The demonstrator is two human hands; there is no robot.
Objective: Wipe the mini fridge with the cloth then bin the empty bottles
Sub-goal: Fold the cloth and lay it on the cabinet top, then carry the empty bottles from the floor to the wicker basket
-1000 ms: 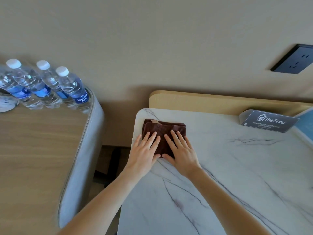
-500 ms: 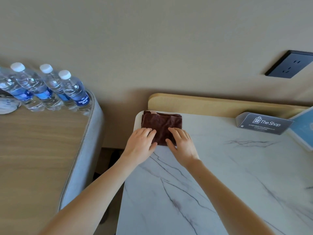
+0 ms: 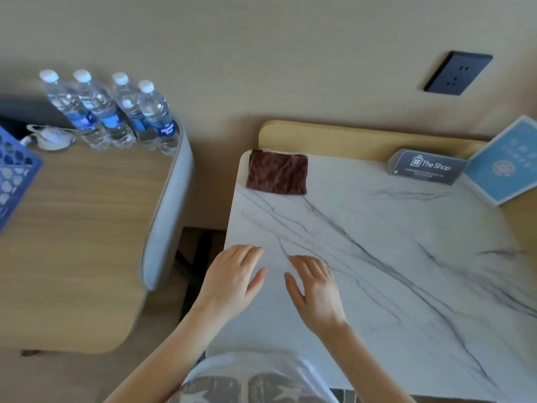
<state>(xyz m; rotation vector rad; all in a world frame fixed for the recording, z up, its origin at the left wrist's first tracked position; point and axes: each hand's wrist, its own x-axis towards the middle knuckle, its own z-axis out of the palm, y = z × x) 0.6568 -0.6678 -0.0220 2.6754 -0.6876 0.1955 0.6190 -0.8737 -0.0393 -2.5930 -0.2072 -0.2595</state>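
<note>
Folded brown cloth (image 3: 277,176) flat on the far left corner of the marble tabletop (image 3: 406,257), just beside the raised wooden back edge. Well apart from both hands, straight ahead of them toward the wall. Side by side over the near left part of the same surface, the left hand (image 3: 232,279) and right hand (image 3: 318,289), palms down, thumbs toward each other, fingers loose and spread, gripping nothing; resting on the marble or just above it, cannot tell. Four clear bottles (image 3: 110,112) with white caps and blue labels, upright in a tight row at the far edge of the wooden tabletop (image 3: 72,228) on the left. Blue perforated basket (image 3: 14,181) at that tabletop's left edge. Far right on the marble, a grey "The Shop" sign (image 3: 427,167) with a blue booklet (image 3: 505,164) just beside it; dark wall socket (image 3: 457,72) above.
</note>
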